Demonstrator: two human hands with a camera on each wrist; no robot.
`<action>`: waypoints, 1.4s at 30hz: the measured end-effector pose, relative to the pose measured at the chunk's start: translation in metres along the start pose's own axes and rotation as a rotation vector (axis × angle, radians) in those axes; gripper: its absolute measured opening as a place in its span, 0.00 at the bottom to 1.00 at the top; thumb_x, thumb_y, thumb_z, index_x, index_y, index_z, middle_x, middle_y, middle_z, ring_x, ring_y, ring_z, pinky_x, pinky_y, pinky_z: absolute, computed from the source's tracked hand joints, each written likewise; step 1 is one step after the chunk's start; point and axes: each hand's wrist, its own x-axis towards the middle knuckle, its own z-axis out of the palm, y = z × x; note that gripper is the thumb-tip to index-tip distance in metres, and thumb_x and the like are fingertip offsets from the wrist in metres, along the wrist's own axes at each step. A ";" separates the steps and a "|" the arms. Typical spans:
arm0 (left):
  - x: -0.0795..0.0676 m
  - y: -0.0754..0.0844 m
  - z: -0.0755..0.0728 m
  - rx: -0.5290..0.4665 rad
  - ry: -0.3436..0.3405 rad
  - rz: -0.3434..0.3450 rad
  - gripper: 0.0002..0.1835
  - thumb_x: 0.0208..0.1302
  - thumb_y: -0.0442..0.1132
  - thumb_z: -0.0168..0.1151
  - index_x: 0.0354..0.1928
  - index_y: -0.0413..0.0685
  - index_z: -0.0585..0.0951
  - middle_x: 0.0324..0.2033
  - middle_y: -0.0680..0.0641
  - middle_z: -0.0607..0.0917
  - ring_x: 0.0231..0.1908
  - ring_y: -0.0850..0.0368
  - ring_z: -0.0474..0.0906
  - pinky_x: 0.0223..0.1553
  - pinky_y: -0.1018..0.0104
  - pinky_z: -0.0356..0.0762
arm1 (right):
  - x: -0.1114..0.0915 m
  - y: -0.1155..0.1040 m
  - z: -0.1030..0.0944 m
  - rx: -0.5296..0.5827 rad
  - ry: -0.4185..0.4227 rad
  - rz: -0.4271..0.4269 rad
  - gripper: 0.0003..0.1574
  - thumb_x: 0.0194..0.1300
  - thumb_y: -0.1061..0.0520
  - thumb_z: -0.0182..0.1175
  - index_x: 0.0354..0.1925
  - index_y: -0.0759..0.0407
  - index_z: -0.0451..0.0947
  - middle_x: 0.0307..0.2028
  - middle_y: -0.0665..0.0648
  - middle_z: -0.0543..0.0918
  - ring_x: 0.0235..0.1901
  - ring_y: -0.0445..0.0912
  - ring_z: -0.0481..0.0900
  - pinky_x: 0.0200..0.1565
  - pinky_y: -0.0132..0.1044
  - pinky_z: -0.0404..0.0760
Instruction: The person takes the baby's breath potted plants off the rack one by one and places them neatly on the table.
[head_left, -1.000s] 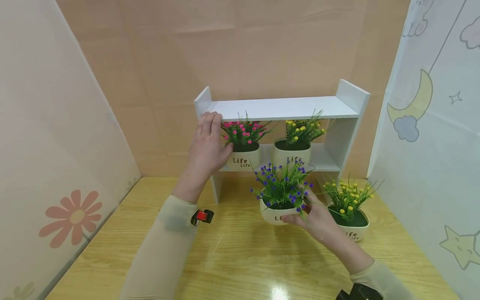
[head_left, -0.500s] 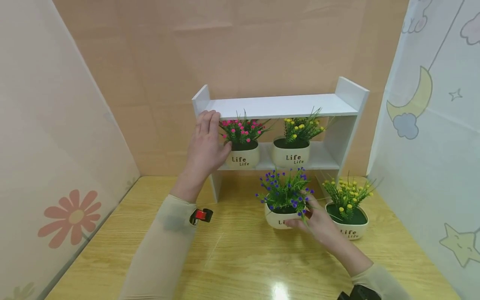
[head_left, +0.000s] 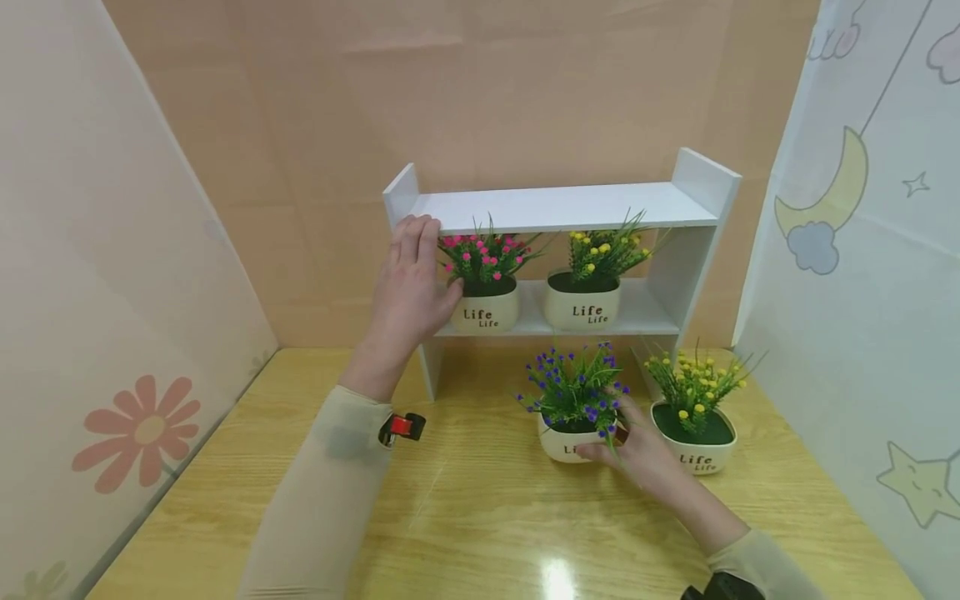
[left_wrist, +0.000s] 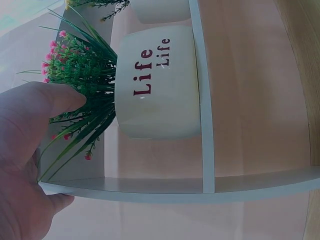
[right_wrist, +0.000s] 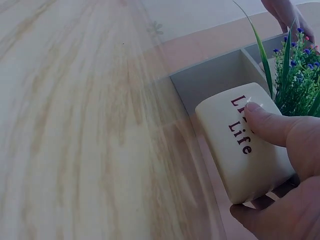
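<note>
My right hand (head_left: 633,446) grips a cream flowerpot (head_left: 558,446) of blue-purple artificial flowers, low in front of the shelf. In the right wrist view the thumb lies across the "Life" lettering on the pot (right_wrist: 235,165), and the other fingers go behind and under it. My left hand (head_left: 411,296) holds the white shelf (head_left: 555,208) at its upper left corner. In the left wrist view its thumb is inside the side panel and a fingertip shows outside. Right by that thumb stands a pink-flowered pot (left_wrist: 160,110) on the middle board.
A yellow-flowered pot (head_left: 581,308) shares the middle board, to the right. Another yellow-flowered pot (head_left: 701,454) stands on the wooden table (head_left: 465,533), close to my right hand. Printed wall panels (head_left: 847,333) flank both sides, and a tan backdrop (head_left: 330,167) stands behind the shelf.
My right hand has brought the blue-purple flowerpot down and slightly right, away from the middle board, uncovering the lettering on the yellow-flowered pot there. The left hand stays on the shelf.
</note>
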 end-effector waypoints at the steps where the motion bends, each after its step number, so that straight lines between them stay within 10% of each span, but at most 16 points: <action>1: 0.000 0.000 0.000 0.000 0.002 0.002 0.49 0.71 0.44 0.75 0.82 0.39 0.56 0.80 0.37 0.60 0.84 0.38 0.48 0.86 0.51 0.47 | 0.000 0.001 0.000 -0.018 0.005 0.010 0.69 0.68 0.43 0.79 0.88 0.60 0.48 0.79 0.78 0.62 0.72 0.76 0.71 0.70 0.65 0.76; 5: 0.001 -0.001 -0.001 0.008 0.002 0.002 0.49 0.71 0.44 0.76 0.82 0.39 0.56 0.80 0.37 0.59 0.84 0.37 0.48 0.86 0.53 0.45 | 0.001 0.004 -0.001 -0.032 0.021 0.049 0.71 0.65 0.42 0.81 0.88 0.58 0.49 0.66 0.72 0.74 0.55 0.62 0.82 0.55 0.49 0.85; 13: 0.000 -0.002 -0.003 0.006 -0.009 -0.013 0.49 0.71 0.45 0.75 0.83 0.39 0.56 0.80 0.36 0.60 0.84 0.37 0.47 0.86 0.52 0.45 | 0.001 0.009 -0.001 -0.007 0.023 0.049 0.69 0.64 0.45 0.82 0.87 0.55 0.51 0.39 0.57 0.67 0.33 0.46 0.67 0.31 0.36 0.70; 25: 0.000 -0.001 -0.003 0.000 -0.016 -0.019 0.49 0.72 0.45 0.74 0.83 0.39 0.56 0.81 0.37 0.59 0.84 0.38 0.47 0.86 0.50 0.47 | -0.002 0.014 0.001 -0.028 0.036 0.062 0.71 0.65 0.47 0.81 0.88 0.62 0.47 0.40 0.56 0.68 0.29 0.43 0.67 0.30 0.34 0.70; 33: 0.000 0.000 -0.004 -0.011 -0.008 -0.015 0.48 0.71 0.44 0.75 0.82 0.40 0.56 0.81 0.37 0.60 0.85 0.39 0.47 0.85 0.50 0.48 | -0.006 0.017 0.003 -0.055 0.050 0.056 0.70 0.68 0.43 0.79 0.89 0.58 0.47 0.69 0.74 0.72 0.54 0.64 0.81 0.55 0.53 0.88; 42: 0.000 0.001 -0.003 -0.012 -0.026 -0.021 0.49 0.72 0.46 0.74 0.84 0.41 0.56 0.82 0.38 0.59 0.85 0.39 0.46 0.86 0.50 0.47 | -0.009 0.020 0.003 -0.046 0.042 0.047 0.68 0.70 0.46 0.79 0.87 0.67 0.48 0.80 0.81 0.58 0.73 0.79 0.67 0.70 0.66 0.73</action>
